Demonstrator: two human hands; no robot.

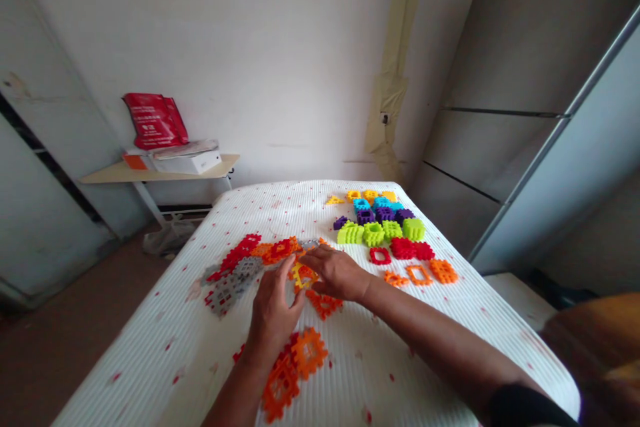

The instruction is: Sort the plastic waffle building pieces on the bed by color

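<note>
Head view: grey notched plastic plates (226,290) lie left of the left hand (274,303), green notched plastic blocks (373,234) beyond the right hand (337,271), an orange toothed plastic triangle (325,303) on its near side. Both hands curve around, partly hiding, a yellow open-centred toothed plastic piece (299,275); whether they grip it cannot be told.

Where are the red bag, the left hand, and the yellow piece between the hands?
Red bag (155,123): head view, on its front.
Left hand (275,303): head view, on its back.
Yellow piece (299,274): head view, on its rim.
</note>
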